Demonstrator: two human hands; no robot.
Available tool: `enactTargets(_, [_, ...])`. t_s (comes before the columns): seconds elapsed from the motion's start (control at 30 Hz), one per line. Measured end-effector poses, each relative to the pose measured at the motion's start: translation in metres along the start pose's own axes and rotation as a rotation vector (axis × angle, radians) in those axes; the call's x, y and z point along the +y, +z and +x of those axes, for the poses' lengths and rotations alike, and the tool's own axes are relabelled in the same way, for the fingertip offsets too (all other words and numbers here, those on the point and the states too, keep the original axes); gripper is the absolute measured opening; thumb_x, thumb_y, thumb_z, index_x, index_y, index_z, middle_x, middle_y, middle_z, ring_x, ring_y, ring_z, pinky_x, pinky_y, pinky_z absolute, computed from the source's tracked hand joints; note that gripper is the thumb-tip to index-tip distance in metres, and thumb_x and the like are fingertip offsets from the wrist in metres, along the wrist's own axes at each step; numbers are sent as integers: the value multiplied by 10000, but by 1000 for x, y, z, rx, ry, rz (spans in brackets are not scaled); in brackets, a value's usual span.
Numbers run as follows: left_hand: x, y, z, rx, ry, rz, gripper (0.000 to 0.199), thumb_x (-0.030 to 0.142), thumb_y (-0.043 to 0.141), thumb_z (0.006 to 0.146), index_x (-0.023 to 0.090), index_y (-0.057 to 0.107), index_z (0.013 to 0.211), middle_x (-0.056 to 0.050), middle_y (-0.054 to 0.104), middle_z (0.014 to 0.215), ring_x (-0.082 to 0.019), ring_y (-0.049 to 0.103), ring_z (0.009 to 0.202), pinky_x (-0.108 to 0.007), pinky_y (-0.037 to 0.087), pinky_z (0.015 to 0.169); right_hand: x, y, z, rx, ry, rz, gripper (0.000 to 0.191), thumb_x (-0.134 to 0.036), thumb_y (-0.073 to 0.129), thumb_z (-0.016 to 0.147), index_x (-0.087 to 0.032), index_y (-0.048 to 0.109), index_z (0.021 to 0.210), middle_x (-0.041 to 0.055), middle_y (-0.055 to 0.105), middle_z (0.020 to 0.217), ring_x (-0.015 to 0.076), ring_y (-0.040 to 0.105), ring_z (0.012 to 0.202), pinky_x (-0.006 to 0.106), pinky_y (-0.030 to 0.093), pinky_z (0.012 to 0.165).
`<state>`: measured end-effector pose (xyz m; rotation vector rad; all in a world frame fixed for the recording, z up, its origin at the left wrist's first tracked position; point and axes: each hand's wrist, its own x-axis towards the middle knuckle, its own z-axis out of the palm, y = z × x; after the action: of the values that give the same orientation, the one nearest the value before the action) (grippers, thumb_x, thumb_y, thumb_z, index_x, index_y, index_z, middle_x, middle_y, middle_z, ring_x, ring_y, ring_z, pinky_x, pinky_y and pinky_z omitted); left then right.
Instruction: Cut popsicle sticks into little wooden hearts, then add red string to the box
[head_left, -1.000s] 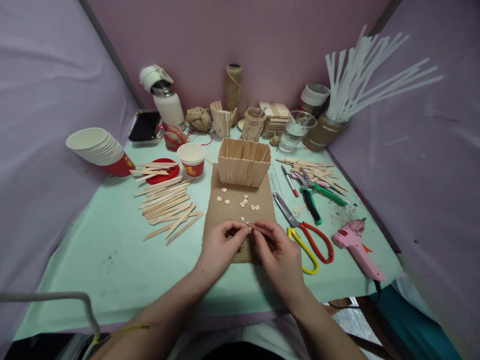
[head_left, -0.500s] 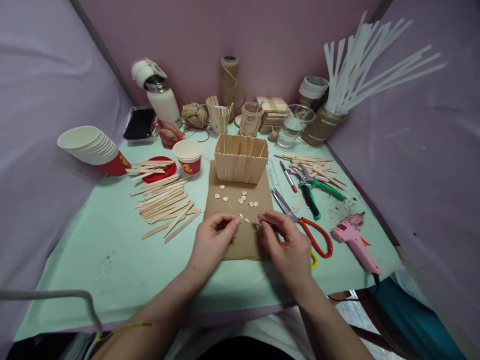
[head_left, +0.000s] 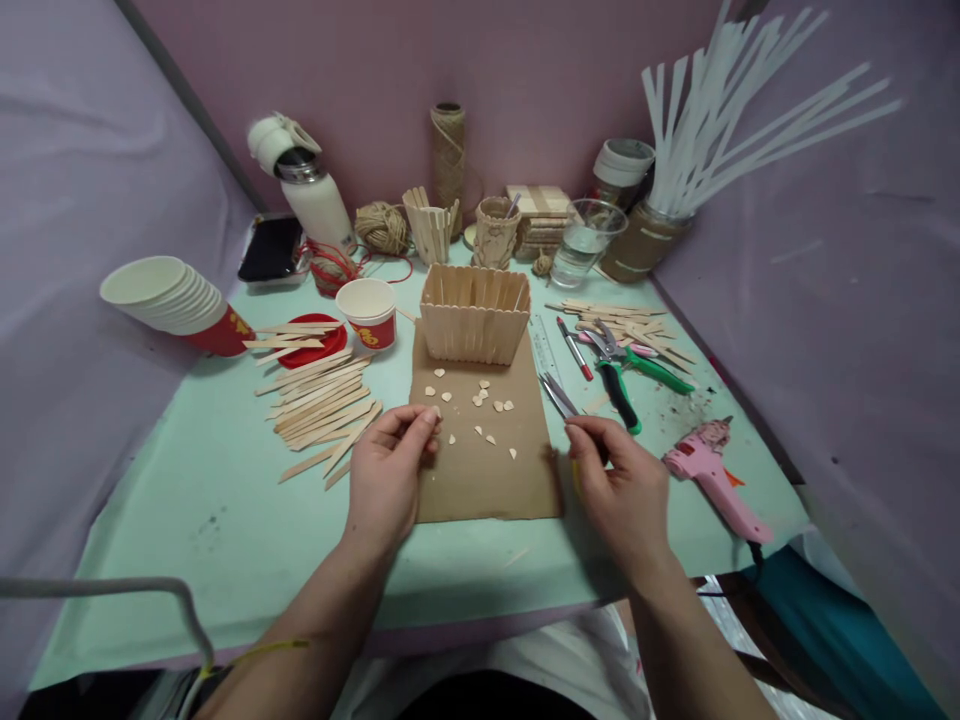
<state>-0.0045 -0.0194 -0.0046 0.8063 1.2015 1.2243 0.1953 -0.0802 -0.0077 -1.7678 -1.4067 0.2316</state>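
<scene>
My left hand [head_left: 394, 455] is closed in a pinch at the left edge of a brown cardboard sheet [head_left: 487, 490], with a small pale wooden chip [head_left: 437, 411] at its fingertips. My right hand [head_left: 619, 480] lies over the scissors [head_left: 557, 395], its thumb and fingers closed near the pivot. The blades point away and stand slightly apart; the red handles are hidden under the hand. Several small rounded chips [head_left: 499, 406] and narrower half-shaped ones [head_left: 478, 431] lie scattered on the cardboard. A scalloped wooden-stick box [head_left: 475, 335] stands at the sheet's far end.
Wooden sticks [head_left: 322, 400] lie on the left near a paper cup [head_left: 371, 330] and stacked cups [head_left: 180, 300]. To the right are green-handled pruners [head_left: 619, 390], a marker [head_left: 574, 350] and a pink glue gun [head_left: 716, 480]. A water cup [head_left: 581, 255] stands behind.
My hands have moved apart, the left leftward with a chip, the right rightward onto the scissors. Two more chips now show on the cardboard where the hands were. The view has shifted slightly.
</scene>
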Motion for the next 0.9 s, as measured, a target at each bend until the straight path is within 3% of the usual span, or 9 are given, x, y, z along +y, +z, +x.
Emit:
enactTargets(0.2, [4,1,3,40,-14,-120,180,279,772,690,145,673,758,17,593,671,-59,499,581,-181,377,550,35,-64,2,201,107,-295,297,-456,556,861,-207,678,966,81,697,878,227,628,718,356,488,684])
enactTargets(0.27, [3,0,4,41,-25,-135,188,278,778,683,140,673,755,15,589,667,-57,497,580,-176,373,543,54,-89,0,156,158,-448,467,-590,520,820,-192,670,1011,129,677,951,292,627,792,429,485,726])
enactTargets(0.4, [2,1,5,58,-18,-147,200,285,785,678,133,676,750,7,596,683,-56,498,584,-169,374,536,88,-118,-9,-160,245,-739,721,-670,353,830,-76,616,1144,246,618,1122,425,558,1056,534,428,867])
enactTargets(0.6, [-1,1,4,33,-27,-141,189,280,784,683,140,680,755,1,618,720,-57,501,590,-168,374,529,110,-116,-15,-331,341,-705,656,-614,376,821,-60,640,1052,256,649,956,411,600,922,491,453,770])
enactTargets(0.8, [-2,0,3,-1,-53,-113,191,290,780,689,141,686,764,6,607,690,-60,499,593,-167,382,540,113,-107,-12,-214,340,-649,647,-623,434,761,-80,647,1042,235,613,979,381,570,968,490,447,809])
enactTargets(0.9, [-1,1,3,-3,-72,-100,204,294,788,680,143,682,768,9,601,669,-63,498,586,-168,382,539,111,-110,-13,-150,345,-561,618,-638,447,756,-108,652,1001,197,607,957,335,582,901,461,459,776])
